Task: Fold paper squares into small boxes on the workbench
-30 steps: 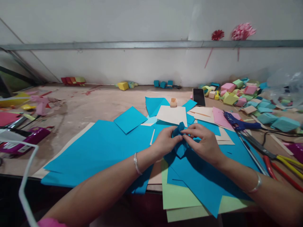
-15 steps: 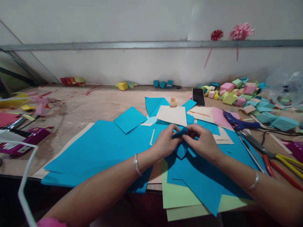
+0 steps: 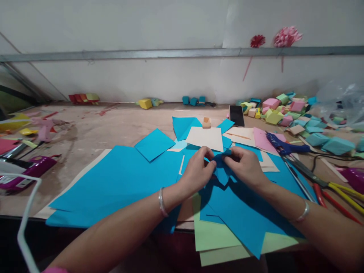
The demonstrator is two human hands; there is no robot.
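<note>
My left hand (image 3: 197, 171) and my right hand (image 3: 247, 166) meet at the middle of the table, both pinched on a small folded piece of blue paper (image 3: 221, 170). The piece is held just above a spread of large blue sheets (image 3: 119, 182). A cream square sheet (image 3: 205, 138) lies just beyond my fingers. Each wrist carries a silver bangle. Light green sheets (image 3: 213, 235) stick out under the blue ones at the table's near edge.
A black phone (image 3: 236, 115) lies past the sheets. A blue glue gun (image 3: 281, 146) and scissors with red and yellow handles (image 3: 327, 187) are on the right. Several folded paper boxes (image 3: 287, 113) pile up at the back right. A purple tool (image 3: 31, 170) sits at left.
The blue piece has been turned and lowered between my fingers, from a raised point to a flatter fold. Both hands stayed close together and shifted slightly left.
</note>
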